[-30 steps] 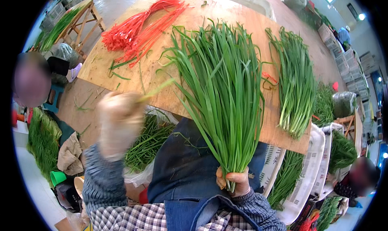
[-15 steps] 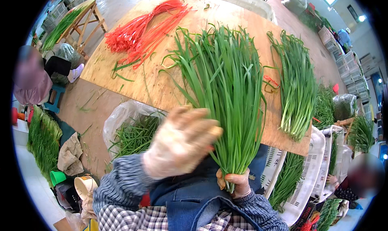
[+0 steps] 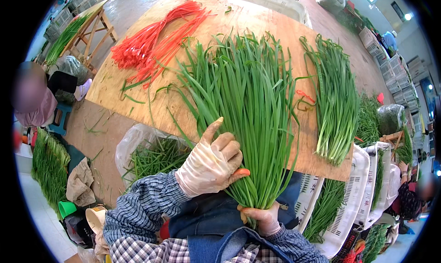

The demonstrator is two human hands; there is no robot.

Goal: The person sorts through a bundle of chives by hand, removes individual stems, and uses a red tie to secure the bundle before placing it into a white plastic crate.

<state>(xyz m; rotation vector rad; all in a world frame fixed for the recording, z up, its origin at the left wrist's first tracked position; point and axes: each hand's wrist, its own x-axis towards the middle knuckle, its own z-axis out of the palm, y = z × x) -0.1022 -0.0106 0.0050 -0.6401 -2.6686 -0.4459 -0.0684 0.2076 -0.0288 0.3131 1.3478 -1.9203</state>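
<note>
My right hand [image 3: 265, 218], in a thin glove, is wrapped round the pale lower ends of a big bunch of garlic chives [image 3: 250, 111]. The leaves fan out up and away over a wooden board. Against the left side of the bunch is my gloved left hand [image 3: 213, 164], its thumb in an orange finger cover and most fingers curled in; one finger points up. What lies inside its curl is hidden. A second bunch of garlic chives [image 3: 334, 102] lies on the board to the right.
Red plastic ties [image 3: 158, 37] lie at the board's far left. The wooden board [image 3: 138, 104] has loose leaf scraps on it. Below its left edge stands a clear bag [image 3: 125, 155] of cut greens. White crates [image 3: 347, 208] with greens stand at right. Other people sit at both sides.
My left hand was blurred and open beside the bunch; now its fingers are curled against the leaves. The bunch has spread leftward, its lower end still in my right hand.
</note>
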